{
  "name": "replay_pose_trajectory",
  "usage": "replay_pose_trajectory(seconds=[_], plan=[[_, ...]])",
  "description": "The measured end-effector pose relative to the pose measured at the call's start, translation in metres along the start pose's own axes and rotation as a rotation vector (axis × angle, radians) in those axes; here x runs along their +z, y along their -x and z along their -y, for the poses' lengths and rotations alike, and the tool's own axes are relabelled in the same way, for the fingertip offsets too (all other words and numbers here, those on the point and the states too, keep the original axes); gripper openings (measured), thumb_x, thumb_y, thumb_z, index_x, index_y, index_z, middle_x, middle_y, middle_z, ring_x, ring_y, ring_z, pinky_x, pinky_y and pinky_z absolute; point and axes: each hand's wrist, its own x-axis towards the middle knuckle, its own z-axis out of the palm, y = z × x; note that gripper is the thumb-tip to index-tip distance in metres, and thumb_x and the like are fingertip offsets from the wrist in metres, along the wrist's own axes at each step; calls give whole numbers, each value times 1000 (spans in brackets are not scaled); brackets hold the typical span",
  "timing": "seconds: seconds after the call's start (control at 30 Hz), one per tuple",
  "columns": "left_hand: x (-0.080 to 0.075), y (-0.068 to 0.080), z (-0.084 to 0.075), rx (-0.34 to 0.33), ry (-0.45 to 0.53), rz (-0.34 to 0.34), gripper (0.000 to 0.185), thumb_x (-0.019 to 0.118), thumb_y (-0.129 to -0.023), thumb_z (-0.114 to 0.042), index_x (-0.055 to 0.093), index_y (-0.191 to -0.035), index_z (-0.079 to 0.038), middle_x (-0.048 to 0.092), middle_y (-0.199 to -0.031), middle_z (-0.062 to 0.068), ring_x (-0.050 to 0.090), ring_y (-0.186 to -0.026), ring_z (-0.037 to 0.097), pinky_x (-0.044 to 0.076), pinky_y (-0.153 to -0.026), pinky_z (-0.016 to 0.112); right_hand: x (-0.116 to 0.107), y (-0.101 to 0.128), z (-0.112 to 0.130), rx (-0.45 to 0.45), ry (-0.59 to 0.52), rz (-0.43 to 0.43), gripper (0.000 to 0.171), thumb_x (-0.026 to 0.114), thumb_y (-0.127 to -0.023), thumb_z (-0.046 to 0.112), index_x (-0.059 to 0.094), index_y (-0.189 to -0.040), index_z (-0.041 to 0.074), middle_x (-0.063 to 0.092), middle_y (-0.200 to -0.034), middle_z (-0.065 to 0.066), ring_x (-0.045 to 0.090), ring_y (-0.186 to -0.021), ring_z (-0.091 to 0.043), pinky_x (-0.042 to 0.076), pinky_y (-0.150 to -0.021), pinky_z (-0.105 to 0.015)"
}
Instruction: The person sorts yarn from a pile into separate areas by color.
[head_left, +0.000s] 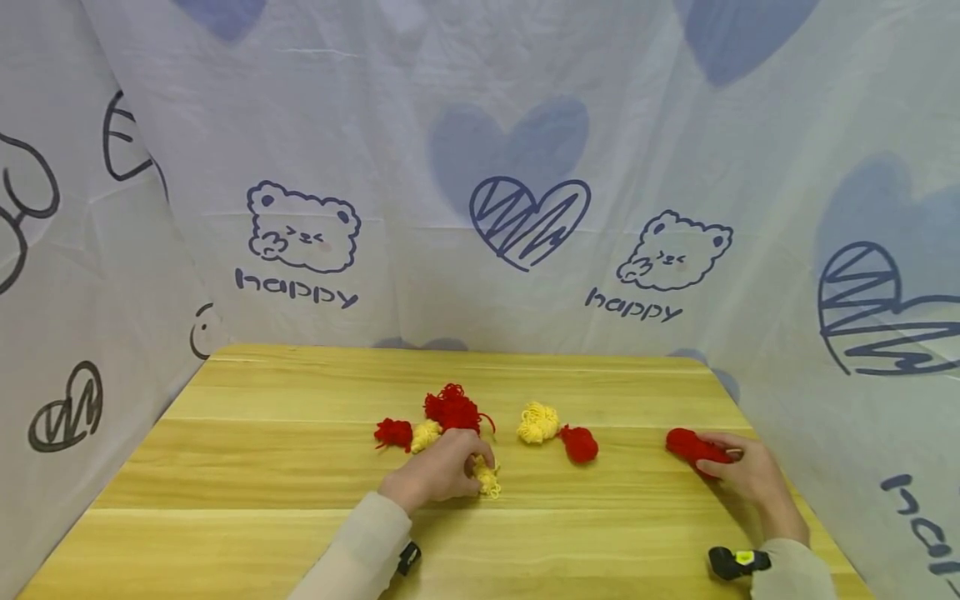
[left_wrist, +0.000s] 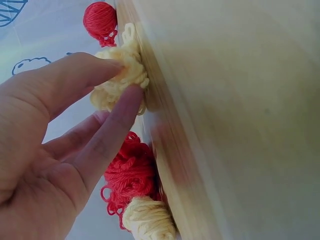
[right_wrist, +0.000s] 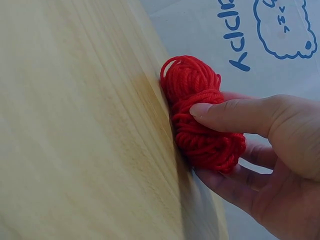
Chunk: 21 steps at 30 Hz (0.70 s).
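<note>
My left hand [head_left: 442, 471] pinches a small yellow yarn bundle [head_left: 487, 477] on the wooden table [head_left: 262, 467]; in the left wrist view thumb and forefinger close on that yellow yarn bundle [left_wrist: 120, 80]. My right hand [head_left: 750, 475] grips a red yarn bundle [head_left: 693, 448] near the table's right edge; in the right wrist view the thumb lies over this red yarn bundle [right_wrist: 202, 117]. More bundles lie mid-table: a large red one [head_left: 452, 409], a small red one [head_left: 393, 433], a yellow one [head_left: 425, 434], another yellow [head_left: 537, 422] and another red [head_left: 580, 444].
A printed white cloth [head_left: 480, 167] with bears and hearts hangs close behind and on both sides of the table. A dark wrist device [head_left: 731, 562] sits by my right sleeve near the front right edge.
</note>
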Motion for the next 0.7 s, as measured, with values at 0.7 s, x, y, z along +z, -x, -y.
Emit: replay_pose_trajectory(seconds=[0.7], plan=[[-5,4,-2,37,6,-40,29,78,-79,5,77,-106,-5,71,-101,6,66,-83,13,55,-73,17,-3,0,-1,4,-5,17,56,81,-90,24,63,-137,-1,60,-138,-33,57,-119,-50,52,-95,-55]])
